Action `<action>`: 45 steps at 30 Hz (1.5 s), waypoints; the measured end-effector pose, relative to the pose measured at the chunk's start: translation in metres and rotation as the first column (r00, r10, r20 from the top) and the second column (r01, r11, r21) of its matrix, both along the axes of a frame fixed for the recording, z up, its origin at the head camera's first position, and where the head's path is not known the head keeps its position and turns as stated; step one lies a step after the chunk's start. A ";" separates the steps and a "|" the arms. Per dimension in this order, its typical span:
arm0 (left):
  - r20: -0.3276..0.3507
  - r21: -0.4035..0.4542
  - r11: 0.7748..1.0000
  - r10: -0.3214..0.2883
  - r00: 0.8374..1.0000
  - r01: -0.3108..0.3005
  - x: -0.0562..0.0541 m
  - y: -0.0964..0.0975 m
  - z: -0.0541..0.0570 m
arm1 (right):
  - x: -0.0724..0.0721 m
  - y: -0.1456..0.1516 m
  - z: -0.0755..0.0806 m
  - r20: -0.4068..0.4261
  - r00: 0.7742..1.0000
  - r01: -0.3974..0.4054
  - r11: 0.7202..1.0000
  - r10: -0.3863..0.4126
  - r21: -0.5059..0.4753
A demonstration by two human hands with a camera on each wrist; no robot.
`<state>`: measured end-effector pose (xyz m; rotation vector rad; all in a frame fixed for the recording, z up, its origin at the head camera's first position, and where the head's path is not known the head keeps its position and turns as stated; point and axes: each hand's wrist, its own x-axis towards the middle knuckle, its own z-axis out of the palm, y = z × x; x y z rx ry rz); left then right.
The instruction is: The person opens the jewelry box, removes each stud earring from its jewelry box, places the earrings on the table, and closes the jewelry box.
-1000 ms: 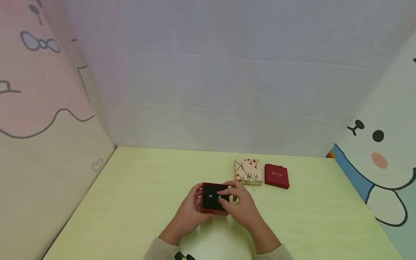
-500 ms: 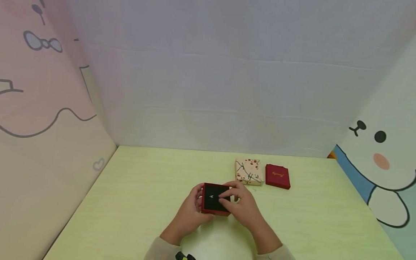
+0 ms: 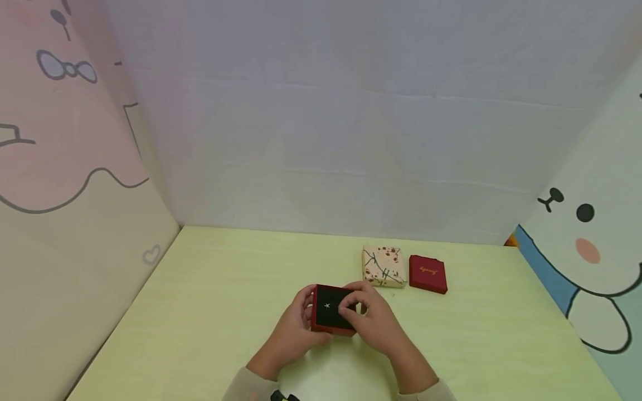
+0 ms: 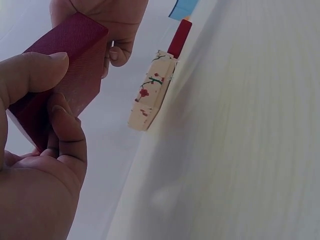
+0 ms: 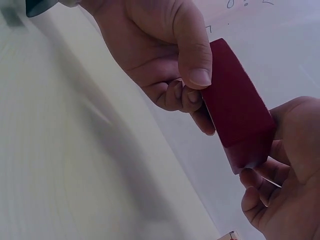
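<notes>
My left hand (image 3: 293,323) grips a small red jewelry box (image 3: 333,331) from its left side, thumb along the near wall. A black pad (image 3: 328,318) fills the box, and a silver star earring (image 3: 327,305) sits on its left part. With thumb and forefinger together, my right hand (image 3: 371,318) pinches at the pad's right part, where a second star earring is hidden behind the fingertips. In the left wrist view the thumb lies across the red box (image 4: 85,70). The right wrist view shows the box's outer wall (image 5: 235,95), with the right hand (image 5: 295,170) beside it.
Behind the hands lies a cream box with a red flower-branch print (image 3: 383,267). Just right of it is a dark red square lid (image 3: 428,274) with gold lettering. Cloth-like walls with cartoon drawings stand at the back and both sides of the pale table (image 3: 225,267).
The right fingertips have closed over the right star earring, which showed between them a second ago and is now covered. The left hand and box have hardly moved.
</notes>
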<state>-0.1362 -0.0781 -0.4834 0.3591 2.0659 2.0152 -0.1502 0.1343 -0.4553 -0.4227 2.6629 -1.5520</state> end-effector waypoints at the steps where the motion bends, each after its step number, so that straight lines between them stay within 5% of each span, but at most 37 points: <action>1: 0.002 0.000 1.000 0.000 1.000 0.000 0.000 0.000 0.000 | 0.000 0.000 0.000 0.003 1.000 -0.003 1.000 0.003 0.000; 45: 0.029 0.124 0.992 0.005 1.000 -0.008 0.001 0.000 0.002 | 0.004 0.012 0.020 -0.035 0.998 0.049 0.998 -0.051 -0.044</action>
